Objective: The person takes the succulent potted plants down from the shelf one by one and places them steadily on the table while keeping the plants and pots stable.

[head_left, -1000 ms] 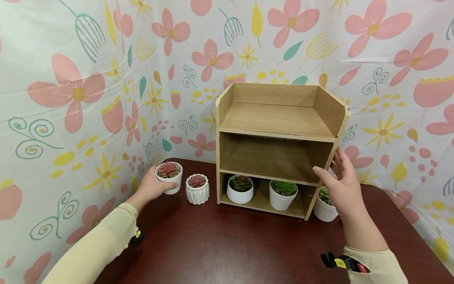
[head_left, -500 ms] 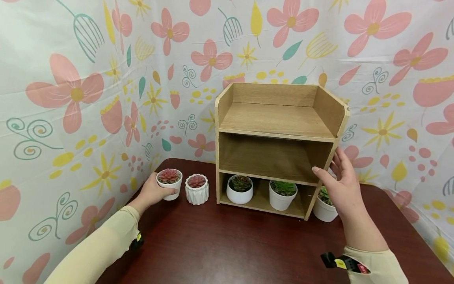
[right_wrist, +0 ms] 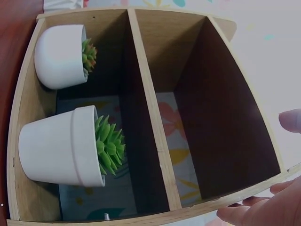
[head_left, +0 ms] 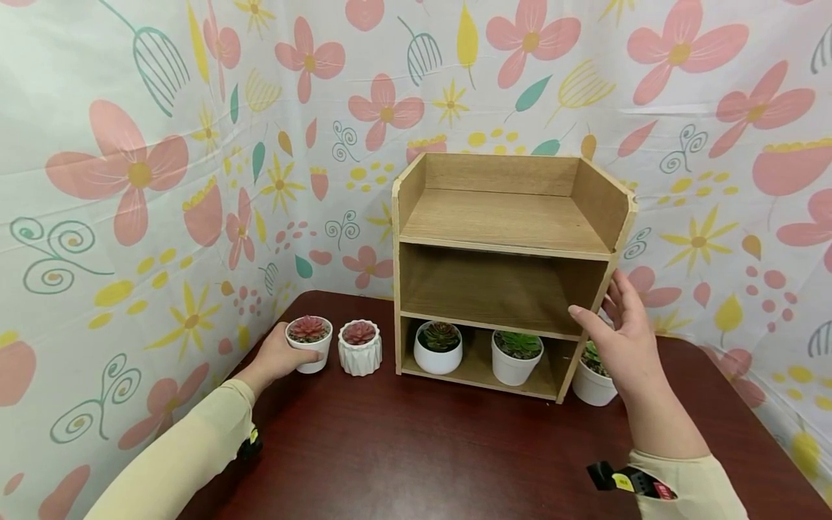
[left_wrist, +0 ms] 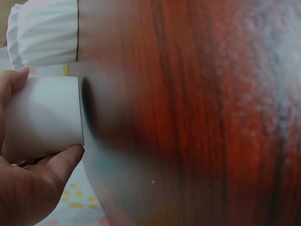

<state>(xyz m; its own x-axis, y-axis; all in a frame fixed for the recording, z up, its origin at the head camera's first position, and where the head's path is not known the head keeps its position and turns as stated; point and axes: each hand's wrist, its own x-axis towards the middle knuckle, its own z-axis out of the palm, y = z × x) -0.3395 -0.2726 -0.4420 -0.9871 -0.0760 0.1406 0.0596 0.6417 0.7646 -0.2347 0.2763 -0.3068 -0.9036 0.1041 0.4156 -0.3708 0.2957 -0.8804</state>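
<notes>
My left hand (head_left: 276, 359) grips a white pot (head_left: 312, 357) with a pinkish-red succulent, thumb across its front. In the left wrist view, this pot (left_wrist: 44, 117) stands on the table or just above it; I cannot tell which. Beside it sits a ribbed white pot (head_left: 360, 355) with another reddish succulent. My right hand (head_left: 630, 347) is at the right side of a wooden shelf (head_left: 500, 217). In the right wrist view, its fingers (right_wrist: 258, 209) lie against the outer side panel, and the thumb stands clear of the wood.
On the bottom tier stand a round white pot (head_left: 438, 354) with a dark succulent and a tapered white pot (head_left: 516, 365) with a green one. Another white pot (head_left: 593, 386) stands right of the shelf, partly behind my right hand. Floral cloth (head_left: 383, 166) hangs behind the dark red table (head_left: 416, 448).
My left hand has lowered the pot with the pinkish-red succulent toward the table, left of the ribbed pot. My right hand keeps its place at the shelf.
</notes>
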